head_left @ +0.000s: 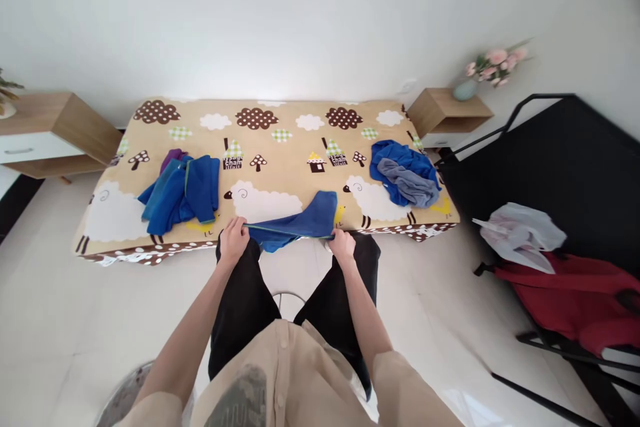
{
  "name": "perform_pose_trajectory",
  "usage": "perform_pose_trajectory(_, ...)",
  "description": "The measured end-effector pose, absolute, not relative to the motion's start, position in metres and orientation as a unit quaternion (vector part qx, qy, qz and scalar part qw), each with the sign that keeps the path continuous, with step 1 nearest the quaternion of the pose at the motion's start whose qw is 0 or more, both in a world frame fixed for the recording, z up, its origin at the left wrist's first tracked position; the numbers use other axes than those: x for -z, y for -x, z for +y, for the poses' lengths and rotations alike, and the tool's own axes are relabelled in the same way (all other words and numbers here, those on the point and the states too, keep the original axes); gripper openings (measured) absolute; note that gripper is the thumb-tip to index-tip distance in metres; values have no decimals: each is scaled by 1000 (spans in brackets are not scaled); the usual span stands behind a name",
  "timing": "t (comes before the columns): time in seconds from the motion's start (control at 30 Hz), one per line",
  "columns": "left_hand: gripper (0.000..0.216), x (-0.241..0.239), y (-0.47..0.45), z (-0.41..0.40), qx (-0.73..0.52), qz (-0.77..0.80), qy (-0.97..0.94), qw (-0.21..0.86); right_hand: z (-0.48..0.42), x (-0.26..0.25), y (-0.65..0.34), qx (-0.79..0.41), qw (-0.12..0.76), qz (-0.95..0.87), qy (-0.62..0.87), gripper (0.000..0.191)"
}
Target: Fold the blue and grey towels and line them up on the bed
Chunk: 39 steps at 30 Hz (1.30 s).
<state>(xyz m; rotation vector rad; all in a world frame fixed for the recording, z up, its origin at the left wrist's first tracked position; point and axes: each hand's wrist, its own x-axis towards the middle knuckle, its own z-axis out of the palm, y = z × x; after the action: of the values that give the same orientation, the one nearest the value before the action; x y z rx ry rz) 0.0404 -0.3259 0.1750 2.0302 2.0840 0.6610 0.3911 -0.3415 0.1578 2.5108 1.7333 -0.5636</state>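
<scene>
A blue cloth [300, 221] lies stretched across the near edge of the bed [280, 147], partly folded, one end hanging over the edge. My left hand [233, 238] pinches its left end and my right hand [343, 243] pinches its right end; both are closed on the fabric. To the left on the bed sits a stack of folded blue cloths [183, 192] with a purple one behind. At the right lies a crumpled heap of blue and grey cloths [406, 180].
The bed cover is tan with sheep and cloud prints. Wooden nightstands stand at left [55, 133] and right [445, 113], the right one with a vase of pink flowers [493, 68]. A black frame [560, 167] with a red bag [575, 297] and white plastic bag [523, 235] is at right.
</scene>
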Motion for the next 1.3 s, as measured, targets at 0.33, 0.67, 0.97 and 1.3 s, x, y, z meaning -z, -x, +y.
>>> perform_pose_trajectory(0.33,27,-177,-26,-334,-191,639,-741,77,-388,-209,-449,4,-199,597,-777,20)
perform_pose_trajectory(0.67,29,-197,-22,-324,-183,594,-767,160,-389,-324,-502,287,-261,682,-620,42)
perform_pose_trajectory(0.97,37,-297,-31,-244,-245,562,-779,131,-376,-409,-525,318,-367,672,-559,64)
perform_pose_trajectory(1.3,31,-313,-15,-232,-91,685,-720,70,-378,-445,-528,67,-264,775,-570,70)
